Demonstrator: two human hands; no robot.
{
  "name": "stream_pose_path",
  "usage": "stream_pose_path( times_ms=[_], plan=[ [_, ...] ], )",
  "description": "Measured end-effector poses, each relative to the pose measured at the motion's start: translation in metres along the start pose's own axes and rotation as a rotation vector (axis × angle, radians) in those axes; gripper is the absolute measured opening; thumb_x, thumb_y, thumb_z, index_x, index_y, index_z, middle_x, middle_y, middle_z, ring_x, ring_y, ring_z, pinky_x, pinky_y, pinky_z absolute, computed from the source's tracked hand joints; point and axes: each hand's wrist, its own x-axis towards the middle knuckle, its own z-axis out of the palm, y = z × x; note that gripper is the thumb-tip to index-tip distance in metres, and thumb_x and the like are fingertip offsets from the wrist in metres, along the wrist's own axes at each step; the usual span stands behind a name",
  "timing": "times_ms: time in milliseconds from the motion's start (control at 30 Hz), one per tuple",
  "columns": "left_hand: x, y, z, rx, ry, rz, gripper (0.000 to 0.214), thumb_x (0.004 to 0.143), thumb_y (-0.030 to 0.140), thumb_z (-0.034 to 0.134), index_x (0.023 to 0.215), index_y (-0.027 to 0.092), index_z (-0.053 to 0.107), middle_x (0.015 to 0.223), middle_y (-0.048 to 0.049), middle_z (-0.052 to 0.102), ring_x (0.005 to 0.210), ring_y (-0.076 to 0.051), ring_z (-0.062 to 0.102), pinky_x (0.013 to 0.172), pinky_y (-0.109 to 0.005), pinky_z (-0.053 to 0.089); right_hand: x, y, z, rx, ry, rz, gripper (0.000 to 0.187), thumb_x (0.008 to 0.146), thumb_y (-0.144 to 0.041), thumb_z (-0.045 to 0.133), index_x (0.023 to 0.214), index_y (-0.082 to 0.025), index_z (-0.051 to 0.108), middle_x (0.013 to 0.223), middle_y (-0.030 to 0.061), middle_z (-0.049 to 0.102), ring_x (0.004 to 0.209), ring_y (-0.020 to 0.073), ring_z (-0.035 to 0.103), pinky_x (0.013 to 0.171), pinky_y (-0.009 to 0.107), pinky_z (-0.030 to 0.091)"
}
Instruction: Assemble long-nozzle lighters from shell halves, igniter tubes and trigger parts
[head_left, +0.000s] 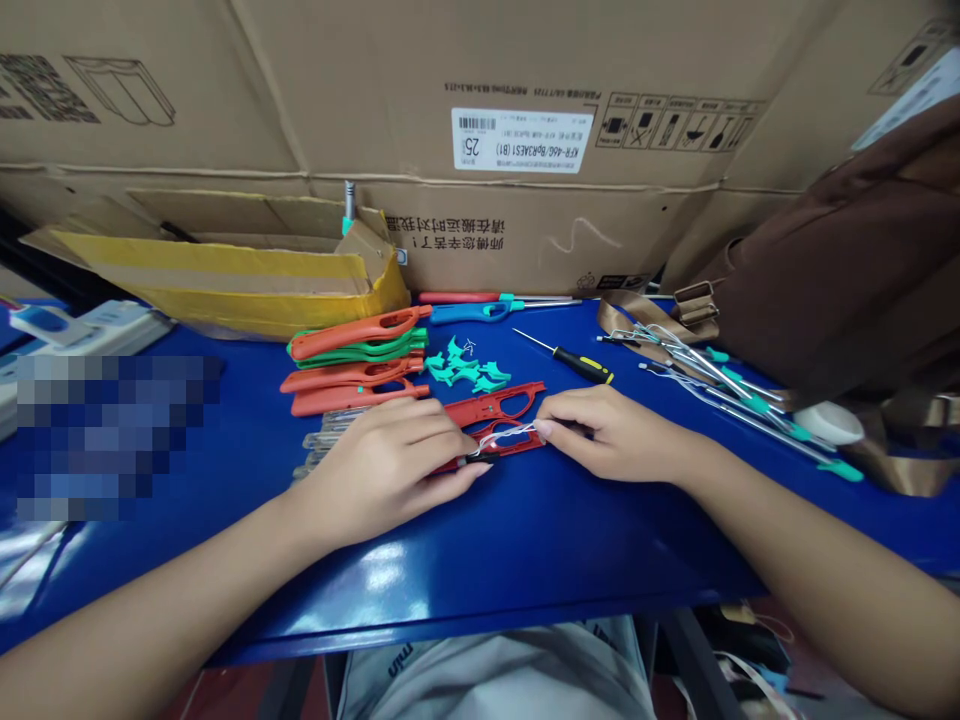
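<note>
A red plastic handle shell [501, 408] lies flat on the blue table [487, 540], with thin white wires [504, 434] running across it. My left hand [394, 465] rests on its left end, fingers curled and pinching a small dark part with the wires. My right hand [607, 430] holds the shell's right end, fingertips pressed together on the wire there. Just behind the shell lies a small heap of teal trigger pieces [465, 368].
Orange and green handle shells [356, 360] are stacked at the left. A yellow-handled screwdriver [577, 363] lies behind my right hand. Metal rods with teal tips [720, 385] lie at the right beside a brown bag [847, 260]. Cardboard boxes [525, 130] wall the back.
</note>
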Motion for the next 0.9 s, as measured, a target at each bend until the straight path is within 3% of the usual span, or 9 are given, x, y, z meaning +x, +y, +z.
stream_pose_path(
  times_ms=[167, 367, 567, 700, 800, 900],
  plan=[
    [-0.001, 0.002, 0.003, -0.002, -0.024, 0.03, 0.016, 0.098, 0.029, 0.062, 0.095, 0.018, 0.073, 0.084, -0.0041, 0.073, 0.076, -0.017, 0.067, 0.073, -0.031, 0.051, 0.0, -0.001, 0.005, -0.034, 0.007, 0.016, 0.032, 0.103, -0.027, 0.044, 0.071, -0.02, 0.049, 0.066, -0.0027, 0.05, 0.06, 0.0117, 0.045, 0.06, 0.028, 0.031],
    [0.0, 0.004, 0.003, 0.005, -0.035, 0.019, 0.018, 0.098, 0.027, 0.06, 0.092, 0.016, 0.073, 0.083, -0.0051, 0.073, 0.075, -0.018, 0.067, 0.072, -0.031, 0.05, 0.0, -0.002, 0.005, -0.09, -0.003, 0.037, 0.033, 0.101, -0.025, 0.045, 0.069, -0.02, 0.05, 0.065, -0.0021, 0.051, 0.06, 0.0118, 0.045, 0.06, 0.029, 0.031],
    [0.001, -0.001, 0.005, 0.012, -0.047, -0.192, 0.027, 0.103, 0.029, 0.05, 0.09, 0.016, 0.07, 0.081, -0.0035, 0.071, 0.072, -0.016, 0.065, 0.068, -0.028, 0.047, -0.002, -0.006, -0.002, -0.044, -0.094, -0.001, 0.018, 0.101, -0.027, 0.05, 0.094, -0.02, 0.065, 0.091, 0.0051, 0.064, 0.082, 0.0173, 0.06, 0.074, 0.03, 0.046],
    [0.001, -0.004, 0.007, -0.009, -0.047, -0.317, 0.033, 0.104, 0.03, 0.046, 0.08, 0.017, 0.065, 0.07, -0.001, 0.064, 0.062, -0.013, 0.059, 0.06, -0.026, 0.041, -0.003, -0.006, -0.002, 0.01, -0.018, -0.006, 0.02, 0.098, -0.018, 0.052, 0.114, -0.023, 0.061, 0.112, 0.0077, 0.063, 0.099, 0.0196, 0.062, 0.087, 0.033, 0.05],
    [0.001, -0.005, 0.007, -0.01, -0.041, -0.344, 0.038, 0.105, 0.031, 0.045, 0.073, 0.017, 0.06, 0.066, -0.0002, 0.059, 0.06, -0.013, 0.055, 0.058, -0.026, 0.038, -0.004, -0.004, 0.0, 0.084, 0.046, 0.099, 0.022, 0.097, -0.017, 0.052, 0.118, -0.023, 0.053, 0.106, 0.0054, 0.064, 0.086, 0.0163, 0.062, 0.076, 0.029, 0.052],
    [0.001, -0.006, 0.007, -0.021, -0.044, -0.361, 0.038, 0.105, 0.033, 0.045, 0.075, 0.017, 0.062, 0.068, -0.0006, 0.061, 0.062, -0.013, 0.056, 0.06, -0.026, 0.04, -0.003, -0.003, 0.001, 0.078, 0.102, 0.118, 0.011, 0.097, -0.021, 0.055, 0.108, -0.021, 0.054, 0.093, 0.0029, 0.063, 0.074, 0.0145, 0.059, 0.066, 0.027, 0.049]
  ],
)
